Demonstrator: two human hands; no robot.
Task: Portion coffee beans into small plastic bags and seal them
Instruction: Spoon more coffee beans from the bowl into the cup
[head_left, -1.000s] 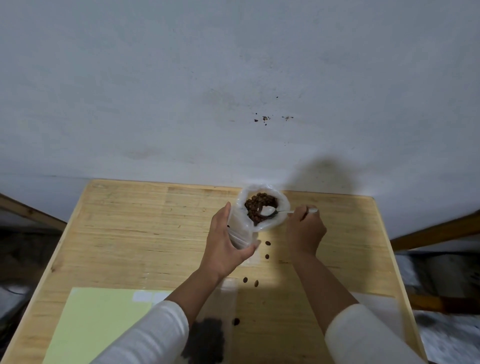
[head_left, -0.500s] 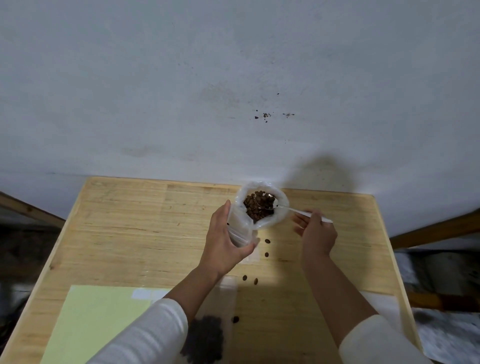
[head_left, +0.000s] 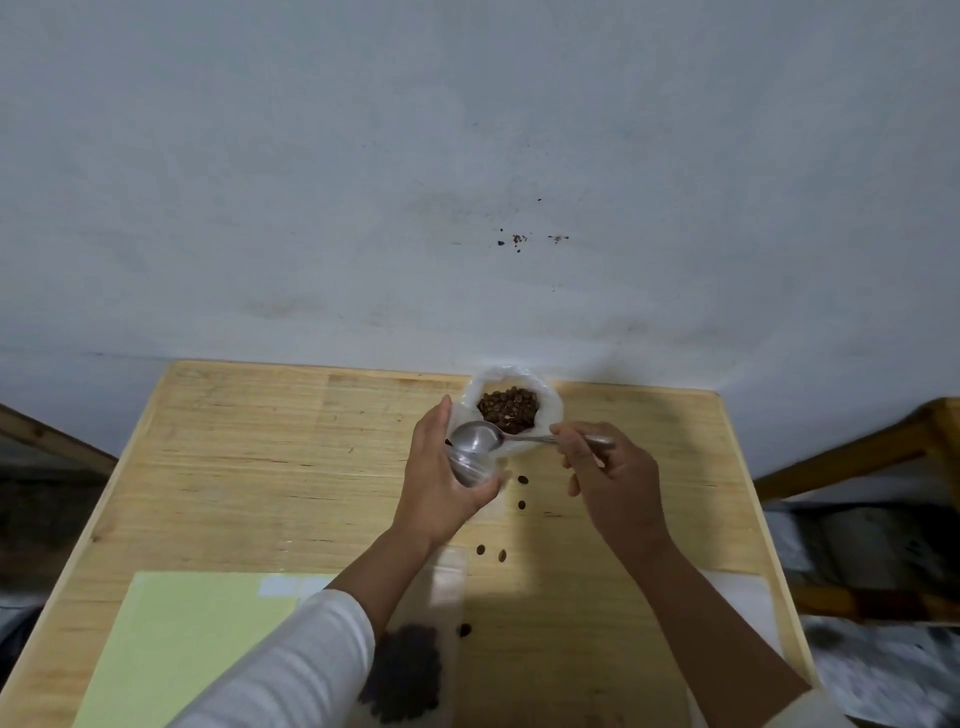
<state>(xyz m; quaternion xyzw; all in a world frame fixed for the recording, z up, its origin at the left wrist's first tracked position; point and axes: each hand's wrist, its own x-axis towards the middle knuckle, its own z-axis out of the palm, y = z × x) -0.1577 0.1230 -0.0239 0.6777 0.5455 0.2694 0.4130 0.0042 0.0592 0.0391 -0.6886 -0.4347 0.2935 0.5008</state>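
A white plastic bag (head_left: 551, 415) of brown coffee beans (head_left: 508, 409) stands open at the far middle of the wooden table (head_left: 234, 441). My left hand (head_left: 436, 488) grips a small clear plastic bag (head_left: 470, 467) just in front of it. My right hand (head_left: 613, 478) pinches the handle of a metal spoon (head_left: 475, 438), whose bowl sits over the mouth of the small bag; it looks empty. A filled small bag (head_left: 410, 670) of dark beans lies on the table near me, partly under my left sleeve.
Several loose beans (head_left: 522, 504) lie scattered on the table between my hands. A pale green sheet (head_left: 182, 639) covers the near left of the table, a white sheet (head_left: 748, 608) the near right. A grey wall rises behind the table. Wooden frames flank both sides.
My right hand has drawn the spoon out of the big bean bag and swung its bowl left, over the small bag in my left hand. The left hand has stayed put.
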